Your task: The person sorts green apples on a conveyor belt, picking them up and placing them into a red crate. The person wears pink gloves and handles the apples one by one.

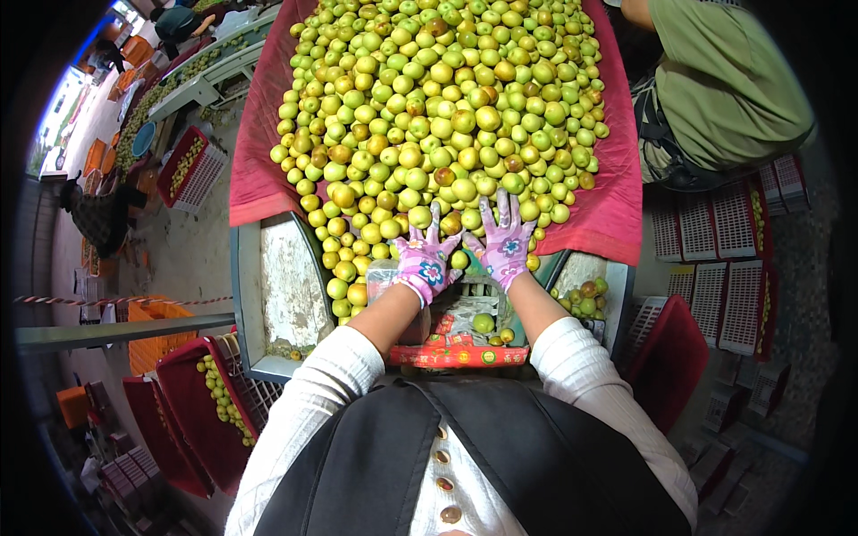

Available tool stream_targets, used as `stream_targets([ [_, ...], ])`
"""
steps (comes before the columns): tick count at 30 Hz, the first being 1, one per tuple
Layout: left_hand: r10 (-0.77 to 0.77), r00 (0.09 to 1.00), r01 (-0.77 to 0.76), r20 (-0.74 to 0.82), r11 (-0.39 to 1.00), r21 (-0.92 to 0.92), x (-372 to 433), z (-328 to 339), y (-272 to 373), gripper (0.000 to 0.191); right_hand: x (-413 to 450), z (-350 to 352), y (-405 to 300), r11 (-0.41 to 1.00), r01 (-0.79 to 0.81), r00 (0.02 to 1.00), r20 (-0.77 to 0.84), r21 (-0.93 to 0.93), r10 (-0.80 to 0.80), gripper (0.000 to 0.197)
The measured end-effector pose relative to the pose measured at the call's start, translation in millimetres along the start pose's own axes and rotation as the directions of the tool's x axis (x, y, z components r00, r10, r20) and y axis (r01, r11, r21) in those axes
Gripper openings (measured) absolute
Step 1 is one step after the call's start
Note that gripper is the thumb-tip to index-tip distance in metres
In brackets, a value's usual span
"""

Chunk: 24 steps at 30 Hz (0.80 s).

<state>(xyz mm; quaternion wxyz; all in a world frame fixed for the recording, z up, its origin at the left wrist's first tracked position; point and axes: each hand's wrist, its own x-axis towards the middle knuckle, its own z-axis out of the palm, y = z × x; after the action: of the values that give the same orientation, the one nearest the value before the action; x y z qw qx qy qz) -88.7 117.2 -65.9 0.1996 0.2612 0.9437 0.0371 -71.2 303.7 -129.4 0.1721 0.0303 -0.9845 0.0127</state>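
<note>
A large heap of yellow-green jujubes (429,120), some with brown-red patches, lies on a red quilted cloth (261,161). Both hands wear pink flowered gloves and rest palm down at the heap's near edge, fingers spread. My left hand (427,264) touches fruit with its fingertips. Beside it, my right hand (503,248) also presses against the jujubes, and neither grips one. A single jujube (459,260) sits between the hands. Below them is an opening with a red printed carton edge (462,356) at its front; a few fruits (483,323) lie inside.
Metal side ledges (285,281) flank the opening, and a small pile of jujubes (584,299) sits on the right one. A person in a green shirt (724,87) is at the right. Red-lined crates (201,402) stand at the left, white-sided crates (714,305) at the right.
</note>
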Motion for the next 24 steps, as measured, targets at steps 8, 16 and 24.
stream_targets([
  [8,-0.020,0.999,0.014,0.034,0.982,0.188,4.7,24.3,9.5,0.077,-4.6,-1.8,-1.2,1.000,0.011,0.997,0.071,0.009,-0.012,0.089],
  [16,0.107,0.993,-0.117,0.047,0.941,0.319,-18.6,43.4,16.6,0.060,-32.1,-4.5,-12.3,0.999,0.040,0.976,0.215,0.008,-0.041,0.080],
  [24,0.243,0.967,-0.254,0.076,0.911,0.325,-40.7,55.6,18.2,0.052,-31.7,-17.4,-7.1,0.979,0.096,0.991,-0.115,0.177,-0.076,0.061],
])
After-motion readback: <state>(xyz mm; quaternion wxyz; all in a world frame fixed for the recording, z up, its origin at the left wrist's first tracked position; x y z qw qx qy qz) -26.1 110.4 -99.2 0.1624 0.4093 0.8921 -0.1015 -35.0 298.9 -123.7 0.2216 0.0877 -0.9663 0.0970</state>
